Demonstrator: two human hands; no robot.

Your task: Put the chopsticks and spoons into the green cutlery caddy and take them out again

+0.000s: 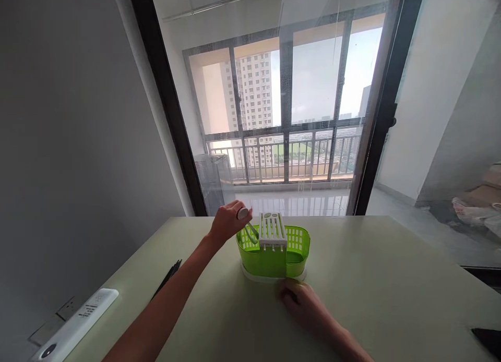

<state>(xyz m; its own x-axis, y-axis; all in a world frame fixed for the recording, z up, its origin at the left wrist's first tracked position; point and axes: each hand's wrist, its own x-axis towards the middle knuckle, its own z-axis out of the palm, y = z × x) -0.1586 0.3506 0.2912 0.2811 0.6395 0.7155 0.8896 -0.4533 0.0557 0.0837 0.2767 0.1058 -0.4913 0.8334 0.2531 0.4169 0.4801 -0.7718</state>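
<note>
A bright green cutlery basket [270, 263] with slotted sides and a white base stands on the table. Across its middle sits a white slotted rack [273, 230] with small hooks along its front edge. My left hand [228, 220] is closed around a white spoon-like utensil [252, 233], above the basket's left compartment. The utensil slants down into that compartment, its rounded end showing by my fingers. My right hand [297, 298] lies low at the front right of the basket, right by the white base. Its fingers are curled, slightly blurred, and what they hold, if anything, is hidden.
Thin black sticks [169, 276] lie on the pale green table [352, 299] beyond my left forearm. A white power strip [78, 320] runs along the left edge. A dark object [486, 340] shows at the lower right. Behind the table stands a glass door [313, 203].
</note>
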